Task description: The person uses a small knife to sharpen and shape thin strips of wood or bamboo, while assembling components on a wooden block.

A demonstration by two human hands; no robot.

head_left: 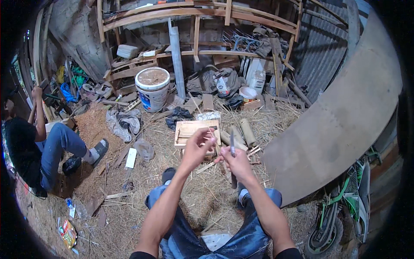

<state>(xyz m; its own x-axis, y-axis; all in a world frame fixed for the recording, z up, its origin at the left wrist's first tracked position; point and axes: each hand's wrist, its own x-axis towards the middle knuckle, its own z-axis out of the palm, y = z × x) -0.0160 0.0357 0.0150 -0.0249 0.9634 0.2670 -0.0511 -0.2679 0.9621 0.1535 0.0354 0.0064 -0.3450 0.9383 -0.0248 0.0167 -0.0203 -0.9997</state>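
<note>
My right hand (237,163) is closed round a knife (233,142); its narrow blade points up and away, and its dark handle end sticks out below the fist. Just to the left, my left hand (196,149) pinches a thin pale strip (217,146), seemingly split bamboo, which runs down toward the right hand's fingers. Both hands are close together above the straw-covered ground. Beyond them is a low wooden board (185,126) with several thin sticks (186,137) lying on it. Right of the board lie cut bamboo lengths (248,133).
A lidded white bucket (153,88) stands behind, beside an upright grey pipe (177,64). Another person (51,146) sits at the left. A large curved brown sheet (332,125) leans at the right, near a green-framed wheeled vehicle (336,203). Wood shavings and plastic bags litter the ground.
</note>
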